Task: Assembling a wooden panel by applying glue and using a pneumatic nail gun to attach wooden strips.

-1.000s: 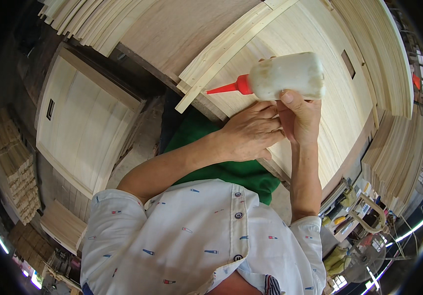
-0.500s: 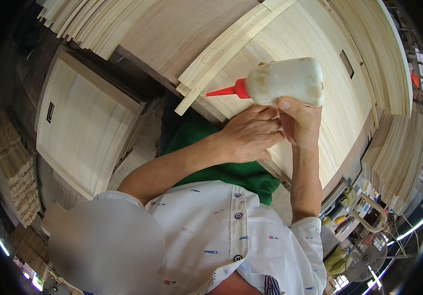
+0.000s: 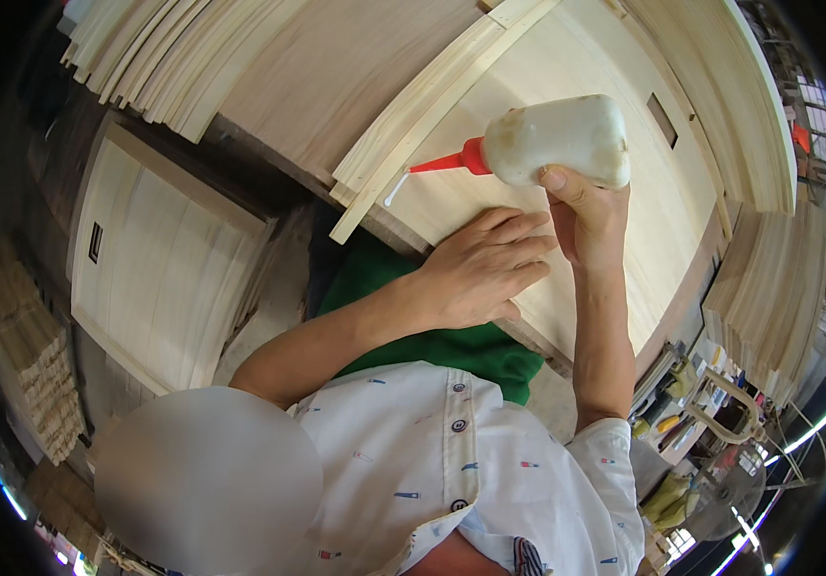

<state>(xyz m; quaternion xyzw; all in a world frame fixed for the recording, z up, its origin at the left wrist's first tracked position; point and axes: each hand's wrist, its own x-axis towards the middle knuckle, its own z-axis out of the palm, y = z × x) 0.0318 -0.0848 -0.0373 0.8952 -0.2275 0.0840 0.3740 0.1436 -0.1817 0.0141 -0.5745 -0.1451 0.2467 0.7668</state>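
My right hand (image 3: 590, 213) grips a white squeeze glue bottle (image 3: 562, 142) tipped on its side, its red nozzle (image 3: 451, 161) aimed left. A short line of white glue (image 3: 395, 190) runs from the nozzle tip down beside a narrow wooden strip (image 3: 363, 204). Below the bottle, my left hand (image 3: 492, 267) is open and lies with its fingers stretched over a pale wooden panel (image 3: 624, 106); it holds nothing. The strip lies across the left part of this panel, with its near end jutting past the edge.
A similar framed panel (image 3: 158, 259) stands at the left. Bundles of thin wooden strips lie at the upper left (image 3: 158, 53) and along the right (image 3: 735, 96). Tools and a clamp-like frame (image 3: 725, 403) sit at the lower right, near a fan (image 3: 725, 490).
White glue now shows below the nozzle tip, where none was visible before. The bottle has shifted slightly upward in view, and the gap between my two hands has widened a little.
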